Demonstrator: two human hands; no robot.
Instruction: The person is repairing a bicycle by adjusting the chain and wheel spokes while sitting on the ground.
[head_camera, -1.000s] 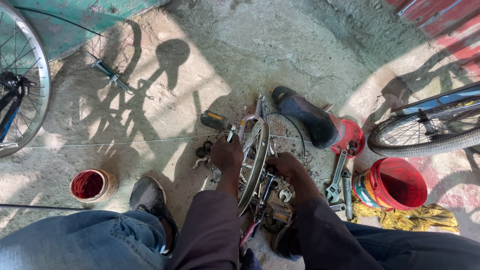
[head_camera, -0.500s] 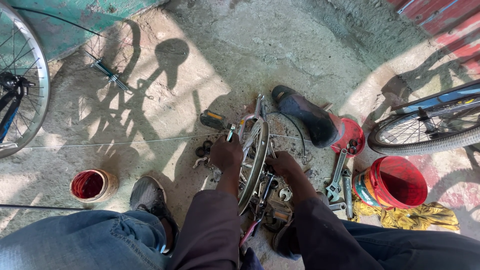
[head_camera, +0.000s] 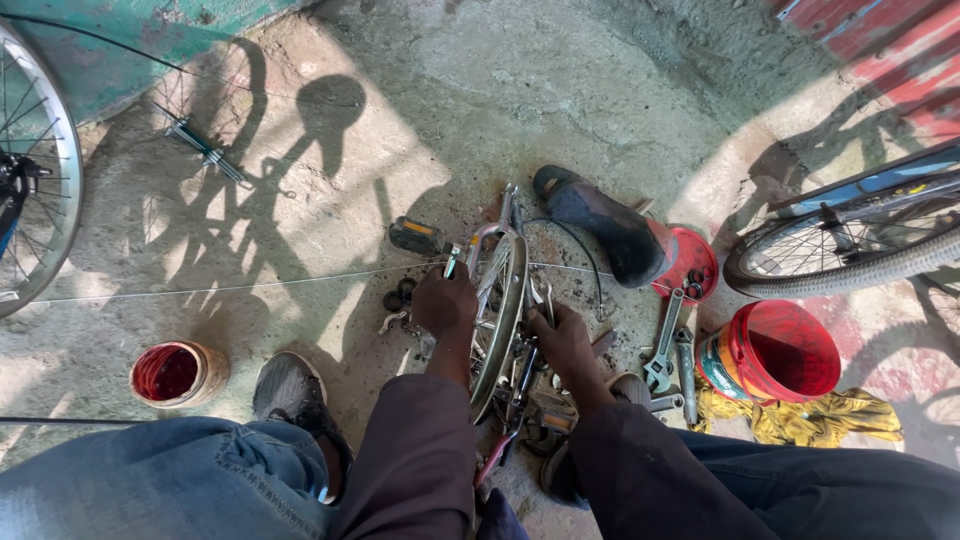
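Observation:
A small bicycle wheel rim (head_camera: 505, 300) stands upright on the concrete floor between my knees. My left hand (head_camera: 445, 303) is closed on a metal tool at the left side of the rim, near the hub. On the right side of the rim, my right hand (head_camera: 563, 340) grips a wrench-like tool beside the crank and chain parts (head_camera: 530, 400). A black pedal (head_camera: 415, 237) lies just beyond my left hand. Both forearms wear dark sleeves.
A black bicycle saddle (head_camera: 600, 225) lies by a red lid (head_camera: 690, 262). Wrenches (head_camera: 668, 350) rest beside a red bucket (head_camera: 775, 352) and yellow cloth (head_camera: 820, 415). A small red-filled tin (head_camera: 175, 374) sits left. Bicycle wheels stand at far left (head_camera: 35, 180) and right (head_camera: 850, 245).
My hands stay on the rim with only slight shifts. The view has barely moved.

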